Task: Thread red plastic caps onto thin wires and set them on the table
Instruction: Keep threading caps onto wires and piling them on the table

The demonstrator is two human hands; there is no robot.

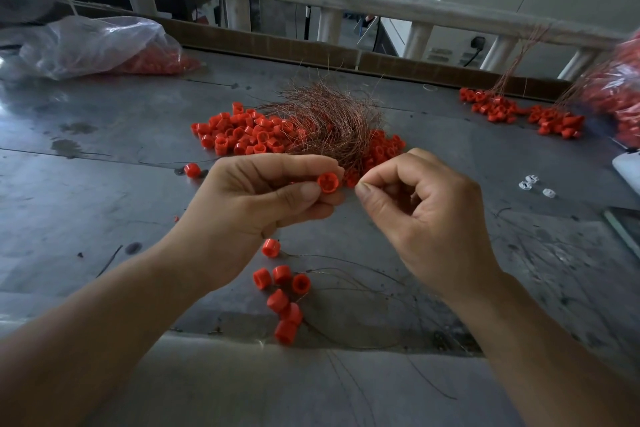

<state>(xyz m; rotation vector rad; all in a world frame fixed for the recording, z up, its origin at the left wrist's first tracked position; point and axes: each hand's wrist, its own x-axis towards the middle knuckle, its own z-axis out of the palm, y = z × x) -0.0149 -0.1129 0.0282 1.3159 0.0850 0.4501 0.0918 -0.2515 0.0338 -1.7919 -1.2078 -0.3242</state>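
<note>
One red cap [327,183] pinched by left hand [249,204] fingers | right hand [426,215] fingers pinched together just beside it

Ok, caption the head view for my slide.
Left hand pinches a red cap beside the right hand, fingertips pinched, near a cap pile and copper wire bundle.

No readable text, labels, brands or numbers: red caps [242,135], plastic bag [97,45] and table [104,184] show no legible markings.
</note>
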